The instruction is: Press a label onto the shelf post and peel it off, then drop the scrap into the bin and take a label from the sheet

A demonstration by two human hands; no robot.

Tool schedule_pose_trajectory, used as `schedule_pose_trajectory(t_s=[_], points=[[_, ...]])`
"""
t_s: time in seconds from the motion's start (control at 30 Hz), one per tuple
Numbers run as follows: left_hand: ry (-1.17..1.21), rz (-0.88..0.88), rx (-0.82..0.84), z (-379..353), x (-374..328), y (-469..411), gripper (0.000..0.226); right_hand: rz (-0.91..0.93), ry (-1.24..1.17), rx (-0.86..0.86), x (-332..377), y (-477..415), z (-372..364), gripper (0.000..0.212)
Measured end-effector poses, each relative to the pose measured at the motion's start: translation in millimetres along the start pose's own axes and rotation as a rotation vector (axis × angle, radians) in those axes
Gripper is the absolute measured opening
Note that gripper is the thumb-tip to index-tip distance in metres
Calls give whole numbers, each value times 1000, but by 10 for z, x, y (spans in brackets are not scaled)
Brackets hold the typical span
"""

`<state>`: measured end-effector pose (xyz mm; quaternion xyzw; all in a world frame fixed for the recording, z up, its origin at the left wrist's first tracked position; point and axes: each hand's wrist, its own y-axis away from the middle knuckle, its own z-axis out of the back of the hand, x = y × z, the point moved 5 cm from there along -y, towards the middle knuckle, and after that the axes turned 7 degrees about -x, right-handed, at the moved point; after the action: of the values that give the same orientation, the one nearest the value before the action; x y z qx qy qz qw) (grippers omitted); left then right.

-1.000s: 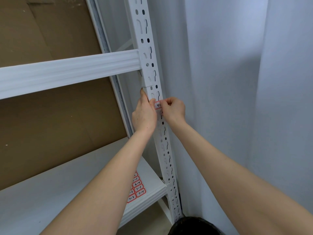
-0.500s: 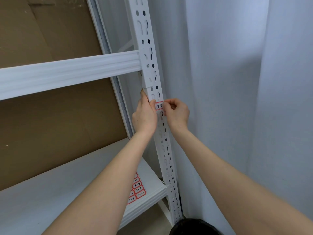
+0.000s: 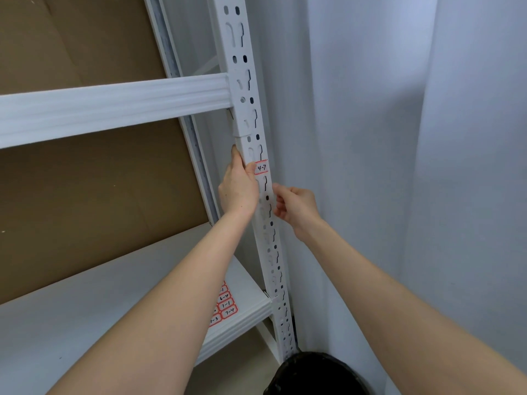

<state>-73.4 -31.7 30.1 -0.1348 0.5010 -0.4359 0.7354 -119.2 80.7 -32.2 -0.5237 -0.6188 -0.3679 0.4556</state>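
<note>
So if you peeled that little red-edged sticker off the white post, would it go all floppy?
Probably. The red-bordered paper label lies flat against the white slotted metal upright, so it looks thin, light and bendy. It may curl and cling to fingers, since it seems to stick there by itself.

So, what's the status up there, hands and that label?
Left hand grips the post, thumb on the label. Right hand beside post, off label. Nothing blocking.
</note>
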Motion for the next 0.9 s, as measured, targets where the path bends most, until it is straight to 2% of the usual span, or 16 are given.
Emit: schedule_pose_trajectory(t_s=[0.13, 0.4, 0.5, 0.63, 0.8, 0.9], points=[[27, 28, 27, -63, 143, 200, 46, 16, 59, 69, -58, 48, 46, 40], [-48, 87, 57, -37, 118, 533, 51, -56, 55, 132, -206, 238, 99, 27], [-38, 88, 0, 18, 102, 660, 45, -94, 51, 148, -189, 324, 157, 23], [35, 169, 28, 5, 140, 727, 39, -131, 64, 151, -206, 372, 245, 17], [33, 182, 52, -5, 138, 760, 38, -155, 107, 189, -248, 406, 332, 14], [76, 295, 77, -80, 236, 796, 24, -149, 186, 219, -281, 411, 367, 15]])
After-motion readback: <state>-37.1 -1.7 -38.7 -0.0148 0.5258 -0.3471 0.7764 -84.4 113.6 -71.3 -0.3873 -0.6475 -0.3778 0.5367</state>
